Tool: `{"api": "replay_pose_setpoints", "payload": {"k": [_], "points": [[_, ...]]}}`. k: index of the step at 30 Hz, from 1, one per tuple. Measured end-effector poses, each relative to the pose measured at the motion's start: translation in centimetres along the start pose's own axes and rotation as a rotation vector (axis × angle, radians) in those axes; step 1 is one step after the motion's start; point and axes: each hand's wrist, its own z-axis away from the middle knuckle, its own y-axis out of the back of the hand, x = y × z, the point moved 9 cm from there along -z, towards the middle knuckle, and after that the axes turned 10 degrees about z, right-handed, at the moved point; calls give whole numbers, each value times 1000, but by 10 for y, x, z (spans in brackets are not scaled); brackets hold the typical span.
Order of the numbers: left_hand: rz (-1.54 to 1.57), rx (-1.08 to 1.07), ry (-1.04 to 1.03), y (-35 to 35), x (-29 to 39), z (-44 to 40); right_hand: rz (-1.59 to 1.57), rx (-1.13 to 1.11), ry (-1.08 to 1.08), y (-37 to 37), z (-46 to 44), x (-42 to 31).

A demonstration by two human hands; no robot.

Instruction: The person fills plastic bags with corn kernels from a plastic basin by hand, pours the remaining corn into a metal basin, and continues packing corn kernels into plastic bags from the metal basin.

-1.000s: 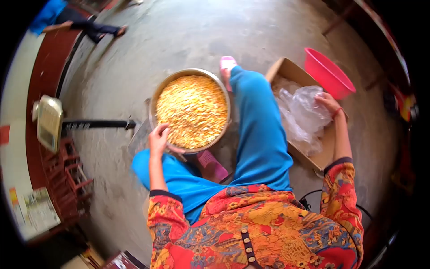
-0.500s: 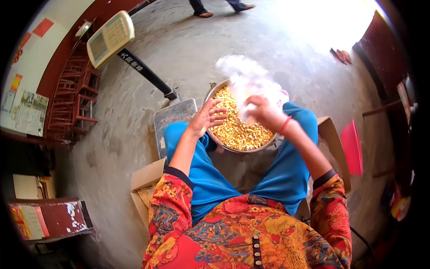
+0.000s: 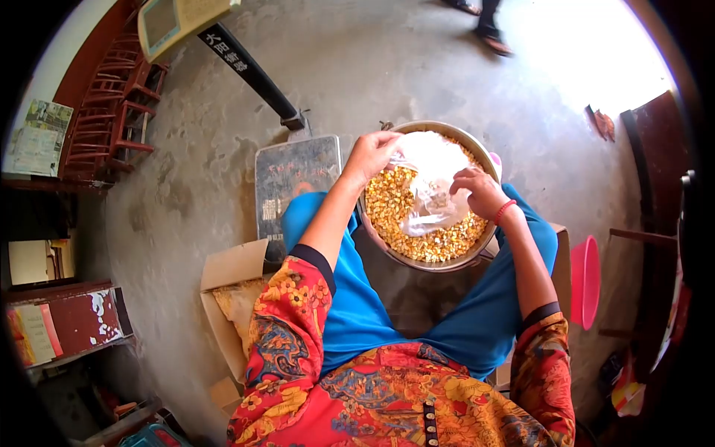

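A wide metal pot [image 3: 384, 252] full of yellow corn kernels [image 3: 387, 201] stands on the floor between my knees. Across the kernels lies a thin, whitish translucent plastic bag [image 3: 432, 160], crumpled at its near end. My left hand [image 3: 371, 158] pinches the bag's edge at the pot's upper left rim. On the right side, my right hand [image 3: 482, 194] has its fingers curled onto the bag, thumb and fingertips closed on the film. A red band circles the right wrist.
A platform scale [image 3: 298, 167] with a black post [image 3: 246, 71] stands left of the pot. Cardboard boxes [image 3: 234, 268] flank my legs. A pink basin [image 3: 585, 283] is at right, wooden stools [image 3: 123, 119] at left. A person's feet [image 3: 491, 37] are on the floor ahead.
The bag, blurred in the air over the pot before, now lies spread on the kernels. My left hand has moved from beside the rim onto the bag's edge. The person's feet ahead moved right.
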Motion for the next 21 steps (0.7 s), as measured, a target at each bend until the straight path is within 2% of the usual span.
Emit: {"api": "replay_pose_setpoints", "payload": {"k": [2, 3, 4, 6, 7, 8, 10, 11, 12, 13, 14, 15, 16, 18, 19, 21], "points": [[9, -152, -42, -24, 13, 2, 72, 85, -79, 8, 4, 2], [-164, -91, -232, -17, 2, -15, 39, 120, -84, 14, 2, 0], [-160, -99, -217, -23, 6, -12, 12, 159, -85, 22, -4, -3], [-872, 11, -569, -40, 41, 11, -74, 187, -127, 34, -13, -9], [-739, -1, -510, -41, 36, 8, -109, 177, -153, 32, -16, -11], [-739, -7, -498, -41, 32, 6, -143, 168, -177, 28, -20, -12], [-721, -102, -558, -49, 31, 4, -13, 179, -201, 16, -24, -15], [-656, -86, -429, -44, 22, -3, 67, 158, -217, 2, -24, -11], [-654, -91, -423, -46, 23, -2, 148, 136, -232, -6, -25, -9], [-588, -80, -302, -42, 19, -3, 145, 132, -238, -8, -22, -6], [-521, -68, -187, -37, 14, -5, 192, 7, -264, -17, -21, -1], [-519, -73, -189, -35, 15, -6, 240, -119, -288, -26, -20, 4], [-360, -108, -207, -35, 17, -7, 243, -121, -291, -25, -20, 9], [-43, -168, -235, -31, 26, -3, 77, 0, -221, -15, -20, 15], [-24, -269, -184, -34, 28, 2, 26, 80, -214, -8, -19, 18], [-25, -290, -122, -34, 32, 10, 28, 156, -145, 7, -16, 16]]}}
